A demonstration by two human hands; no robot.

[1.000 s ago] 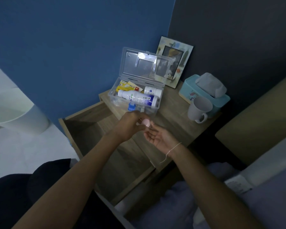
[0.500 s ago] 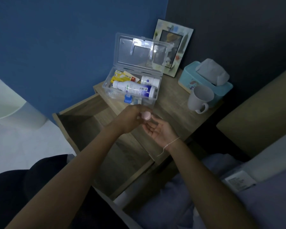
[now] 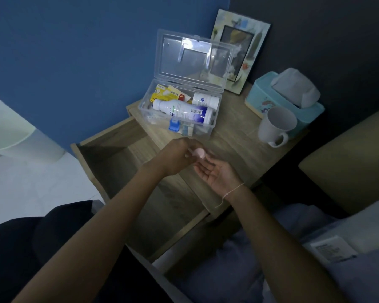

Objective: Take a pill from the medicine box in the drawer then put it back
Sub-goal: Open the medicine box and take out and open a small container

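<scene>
A clear plastic medicine box stands on the nightstand top with its lid raised. Inside lie a white bottle, a smaller white container and yellow packets. Just in front of the box, my left hand is closed around a small pink object, held over my right hand. My right hand lies palm up with its fingers apart under that object. I cannot tell whether a pill rests in the palm. The wooden drawer below stands pulled out.
A white mug and a teal tissue box stand on the right of the nightstand. A photo frame leans on the dark wall behind the box. Bedding lies at lower right and a blue wall rises at the left.
Both hands keep nearly the same pose, the left holding the pink object over the open right palm. Only the camera view has shifted a little.
</scene>
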